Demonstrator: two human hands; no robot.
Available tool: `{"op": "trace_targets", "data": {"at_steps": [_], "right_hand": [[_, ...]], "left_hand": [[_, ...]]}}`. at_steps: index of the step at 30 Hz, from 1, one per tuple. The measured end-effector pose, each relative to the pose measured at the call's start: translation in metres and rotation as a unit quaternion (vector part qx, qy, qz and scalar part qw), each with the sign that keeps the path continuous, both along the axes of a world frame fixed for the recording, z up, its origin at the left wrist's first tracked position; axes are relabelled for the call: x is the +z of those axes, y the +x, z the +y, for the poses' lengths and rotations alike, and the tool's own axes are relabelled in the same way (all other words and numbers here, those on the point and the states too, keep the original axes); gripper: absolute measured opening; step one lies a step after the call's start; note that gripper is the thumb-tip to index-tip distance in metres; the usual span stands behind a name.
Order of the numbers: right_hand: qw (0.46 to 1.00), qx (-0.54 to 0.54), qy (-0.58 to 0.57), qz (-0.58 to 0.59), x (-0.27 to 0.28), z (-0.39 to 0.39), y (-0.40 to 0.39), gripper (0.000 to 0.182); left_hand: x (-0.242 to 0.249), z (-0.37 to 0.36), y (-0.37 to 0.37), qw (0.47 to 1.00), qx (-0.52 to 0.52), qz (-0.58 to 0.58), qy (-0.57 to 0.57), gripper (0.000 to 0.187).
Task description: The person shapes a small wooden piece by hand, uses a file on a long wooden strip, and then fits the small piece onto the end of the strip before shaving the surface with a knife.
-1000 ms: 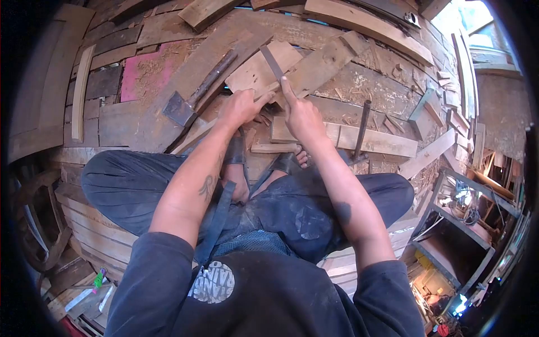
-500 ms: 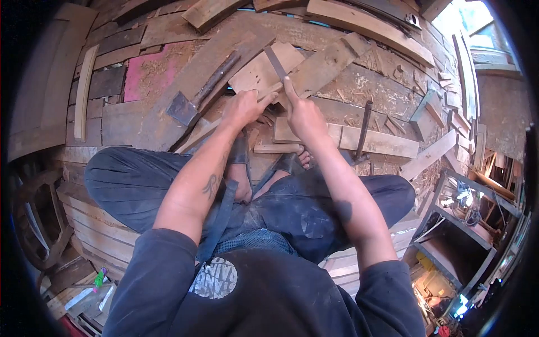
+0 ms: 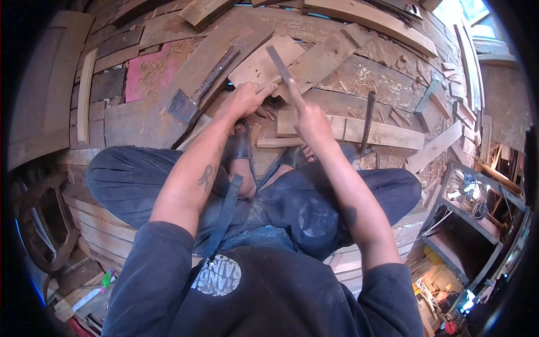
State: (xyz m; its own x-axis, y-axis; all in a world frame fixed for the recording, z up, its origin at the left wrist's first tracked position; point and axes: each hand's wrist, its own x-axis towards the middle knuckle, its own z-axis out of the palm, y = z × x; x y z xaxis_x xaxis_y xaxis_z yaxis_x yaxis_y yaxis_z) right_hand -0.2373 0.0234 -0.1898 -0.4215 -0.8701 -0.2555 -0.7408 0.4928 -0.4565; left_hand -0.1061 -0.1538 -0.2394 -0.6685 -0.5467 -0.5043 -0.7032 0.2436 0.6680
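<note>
My right hand [image 3: 312, 122] is closed round the near end of a long flat metal tool [image 3: 279, 63], perhaps a file or chisel, its forefinger stretched along it. My left hand [image 3: 245, 100] grips a small wooden piece [image 3: 268, 89] just left of the tool. Beyond the hands lie a pale board [image 3: 252, 63] and a longer plank [image 3: 325, 59], angled to the upper right. An axe or adze with a dark head [image 3: 182, 106] and a wooden handle [image 3: 216, 76] rests on a board to the left.
Wooden strips [image 3: 382, 133] and an upright dark rod [image 3: 368, 119] stand right of my feet. Wood shavings [image 3: 149, 73] lie over the plank floor and a pink patch. A metal-framed box [image 3: 460, 241] is at the lower right.
My right hand has moved slightly right and nearer to me, with the tool more plainly in view and tilted clear of the board's edge. My left hand has shifted slightly up.
</note>
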Motion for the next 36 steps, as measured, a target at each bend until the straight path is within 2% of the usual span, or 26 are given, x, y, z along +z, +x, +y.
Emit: {"op": "trace_targets", "data": {"at_steps": [2, 5, 8, 9, 10, 14, 16, 19, 20, 22, 25, 28, 29, 30, 33, 36], "right_hand": [[0.999, 0.004, -0.035, 0.013, -0.012, -0.025, -0.003, 0.072], [0.998, 0.010, -0.056, 0.035, -0.017, -0.006, -0.002, 0.073], [0.998, -0.015, 0.029, -0.050, 0.001, 0.041, 0.004, 0.072], [0.998, -0.010, 0.034, -0.045, 0.006, 0.053, 0.007, 0.071], [0.999, -0.006, 0.036, -0.039, 0.011, 0.061, 0.008, 0.071], [1.000, 0.011, 0.013, -0.013, 0.004, 0.039, 0.001, 0.071], [1.000, 0.000, -0.029, 0.002, -0.008, -0.001, -0.002, 0.072], [0.998, -0.003, -0.058, 0.017, -0.021, -0.033, -0.009, 0.072], [0.998, 0.000, -0.060, 0.020, -0.026, -0.036, -0.009, 0.072], [0.998, 0.002, -0.058, 0.003, -0.025, -0.011, -0.010, 0.072], [0.998, 0.008, -0.052, -0.021, -0.029, 0.044, -0.006, 0.072], [0.999, 0.017, -0.033, -0.031, -0.023, 0.061, -0.008, 0.075], [0.999, 0.017, -0.031, -0.016, -0.025, 0.052, -0.009, 0.075], [0.999, 0.018, -0.027, 0.000, -0.028, 0.040, -0.009, 0.075], [0.999, 0.006, -0.045, 0.005, -0.028, -0.016, -0.005, 0.075], [0.993, 0.022, -0.112, 0.009, -0.037, -0.029, -0.010, 0.076]], "left_hand": [[-0.004, -0.001, 0.001, 0.997, 0.014, 0.045, 0.063, 0.074], [-0.012, -0.003, 0.000, 0.990, 0.016, 0.069, 0.122, 0.073], [-0.027, -0.012, 0.000, 0.986, 0.000, 0.054, 0.156, 0.075], [-0.029, -0.013, 0.000, 0.985, -0.011, 0.046, 0.165, 0.076], [-0.002, -0.013, -0.001, 0.991, -0.032, 0.015, 0.125, 0.079], [-0.012, -0.015, 0.000, 0.992, -0.032, 0.049, 0.110, 0.083], [-0.020, -0.011, 0.001, 0.991, -0.007, 0.066, 0.118, 0.085], [0.010, -0.010, -0.002, 0.995, -0.022, 0.031, 0.093, 0.085], [0.001, -0.014, -0.003, 0.992, -0.028, 0.019, 0.122, 0.086], [-0.027, -0.021, -0.004, 0.982, -0.032, -0.001, 0.184, 0.088], [-0.010, -0.016, -0.002, 0.978, -0.020, 0.024, 0.207, 0.090], [-0.019, -0.018, 0.000, 0.977, -0.029, 0.016, 0.210, 0.087], [-0.022, -0.020, -0.002, 0.975, -0.029, 0.019, 0.220, 0.086], [-0.015, -0.018, -0.001, 0.984, -0.032, 0.033, 0.172, 0.083], [-0.001, -0.013, -0.001, 0.993, -0.013, 0.011, 0.121, 0.082], [-0.001, -0.014, 0.000, 0.987, -0.010, 0.035, 0.155, 0.084]]}}
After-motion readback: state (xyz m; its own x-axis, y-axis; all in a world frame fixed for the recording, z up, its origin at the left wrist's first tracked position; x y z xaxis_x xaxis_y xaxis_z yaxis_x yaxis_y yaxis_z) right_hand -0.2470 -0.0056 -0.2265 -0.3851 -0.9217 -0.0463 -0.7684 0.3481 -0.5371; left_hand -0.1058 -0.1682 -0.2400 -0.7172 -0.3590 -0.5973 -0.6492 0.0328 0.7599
